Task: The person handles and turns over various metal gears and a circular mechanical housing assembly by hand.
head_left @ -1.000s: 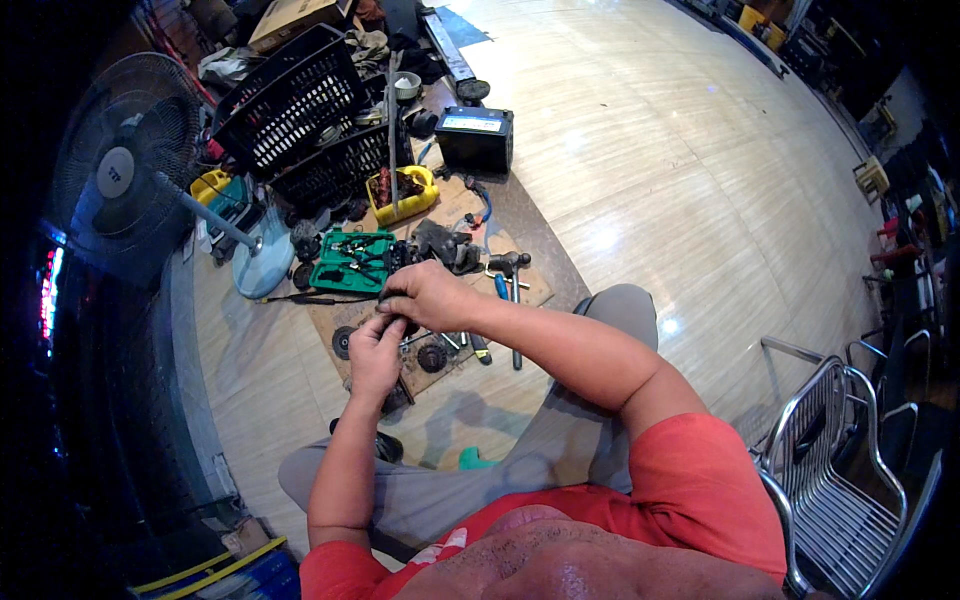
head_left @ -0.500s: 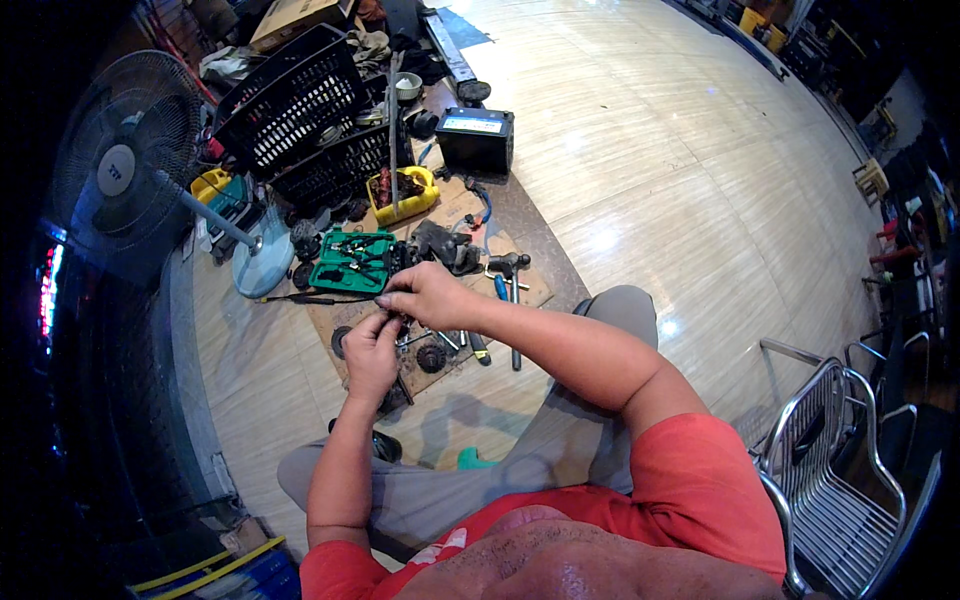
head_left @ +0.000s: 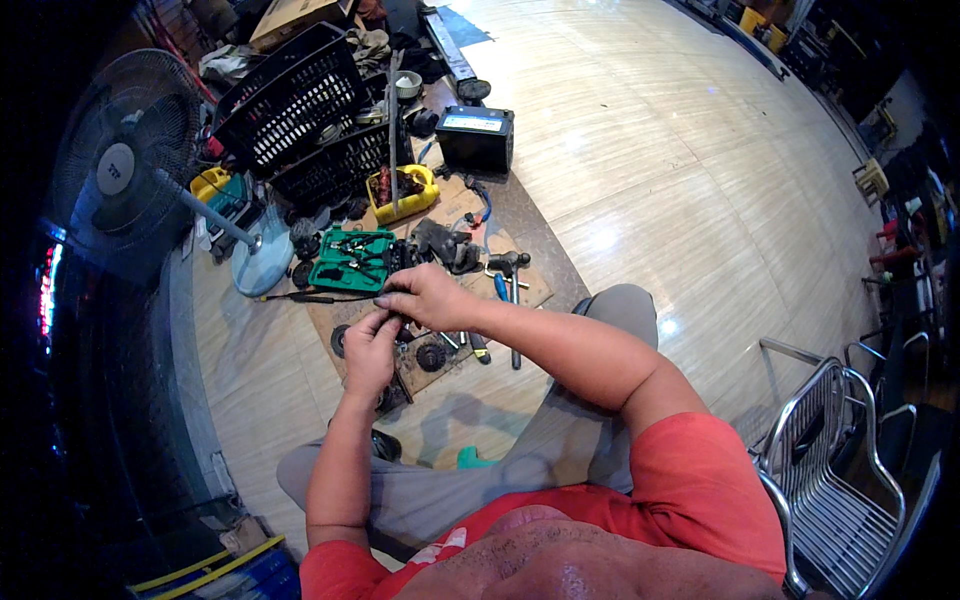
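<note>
One wide, head-worn fisheye looks down — left hand and right hand near beneath it.

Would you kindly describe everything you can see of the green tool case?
The green tool case looks like moulded plastic, roughly rectangular, with dark tools lying in its open side. It rests flat beyond the left hand and right hand, with a thin dark rod along its near side and dark parts to its right. The right hand appears close to its near right corner; contact cannot be told.

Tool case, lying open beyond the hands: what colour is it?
The tool case is green; the head view shows it best.
</note>
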Motion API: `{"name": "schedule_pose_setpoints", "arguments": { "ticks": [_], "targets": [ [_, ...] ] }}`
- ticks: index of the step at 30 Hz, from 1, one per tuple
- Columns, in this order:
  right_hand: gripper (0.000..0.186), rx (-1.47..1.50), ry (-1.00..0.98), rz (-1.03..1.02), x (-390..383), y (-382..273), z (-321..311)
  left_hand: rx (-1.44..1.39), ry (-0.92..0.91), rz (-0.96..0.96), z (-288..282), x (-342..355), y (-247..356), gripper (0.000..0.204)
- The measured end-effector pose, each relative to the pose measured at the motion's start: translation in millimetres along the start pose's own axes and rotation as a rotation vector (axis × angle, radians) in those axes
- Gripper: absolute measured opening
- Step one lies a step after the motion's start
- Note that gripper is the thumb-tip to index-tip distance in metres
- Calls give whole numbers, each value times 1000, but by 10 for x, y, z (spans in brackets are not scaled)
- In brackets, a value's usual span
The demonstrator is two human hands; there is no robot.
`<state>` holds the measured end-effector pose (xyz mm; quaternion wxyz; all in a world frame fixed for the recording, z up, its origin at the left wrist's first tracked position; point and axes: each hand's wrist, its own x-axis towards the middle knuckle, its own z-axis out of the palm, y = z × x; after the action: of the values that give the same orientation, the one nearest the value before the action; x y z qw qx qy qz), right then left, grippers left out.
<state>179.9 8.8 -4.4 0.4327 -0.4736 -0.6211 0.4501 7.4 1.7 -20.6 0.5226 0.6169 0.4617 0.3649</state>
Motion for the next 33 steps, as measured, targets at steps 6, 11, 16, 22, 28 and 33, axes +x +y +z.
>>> {"name": "schedule_pose_setpoints", "arguments": {
  "ticks": [6,11,16,22,28,33],
  "targets": [
    [26,-188,46,-104,62,102,13,244,-159,-72,-98,0,37,24],
    [32,-215,-20,46,205,377,9,142,-68,-137,-88,153,-260,30],
    [47,154,-4,290,278,439,-60,-528,20,-286,-185,362,-402,17],
    [44,285,-78,404,241,480,-13,-677,44,-220,-420,390,-491,19],
    [47,192,-161,319,215,642,169,-669,104,-235,-432,404,-515,19],
    [39,188,-184,307,140,624,283,-712,141,-284,-402,396,-474,16]
  ]
}}
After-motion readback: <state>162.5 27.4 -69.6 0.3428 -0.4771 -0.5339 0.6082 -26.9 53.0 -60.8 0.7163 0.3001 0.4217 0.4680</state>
